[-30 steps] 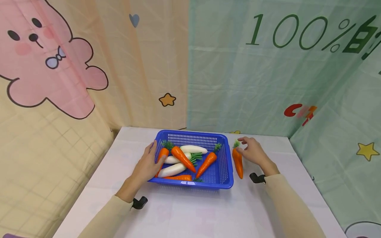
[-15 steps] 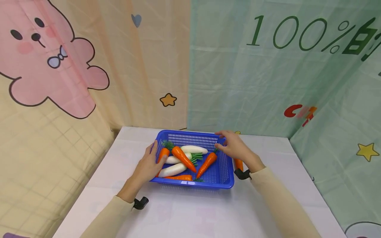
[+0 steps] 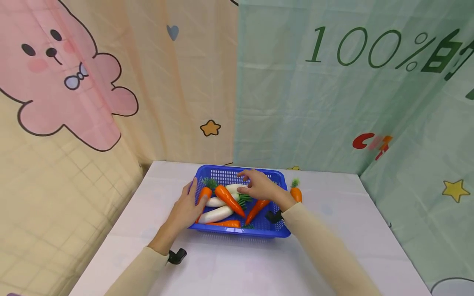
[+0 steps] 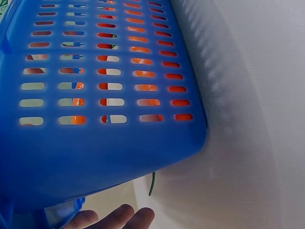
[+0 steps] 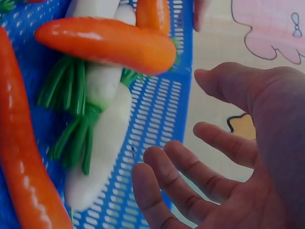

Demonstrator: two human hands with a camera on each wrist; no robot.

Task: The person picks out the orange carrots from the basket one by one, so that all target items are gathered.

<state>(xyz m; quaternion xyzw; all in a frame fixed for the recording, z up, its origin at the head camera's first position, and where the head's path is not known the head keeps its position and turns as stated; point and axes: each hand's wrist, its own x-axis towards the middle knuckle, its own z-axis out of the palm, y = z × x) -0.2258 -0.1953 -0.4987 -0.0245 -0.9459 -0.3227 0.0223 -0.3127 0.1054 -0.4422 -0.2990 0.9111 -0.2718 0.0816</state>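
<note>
A blue basket with slotted walls holds several orange carrots and white radishes with green tops. My left hand holds the basket's left side, thumb over the rim and fingers along the outside. In the left wrist view, only a few fingertips show past the basket wall. My right hand hovers over the basket's back half, fingers spread and holding nothing. The right wrist view shows it beside a white radish and a carrot, touching neither.
One carrot lies on the white table, just outside the basket's right wall and partly behind my right forearm. Printed curtains stand behind the table and along both sides.
My right hand has moved left, from beside the carrot outside the basket, across the right rim to above the basket's contents. My left hand stays at the basket's left side.
</note>
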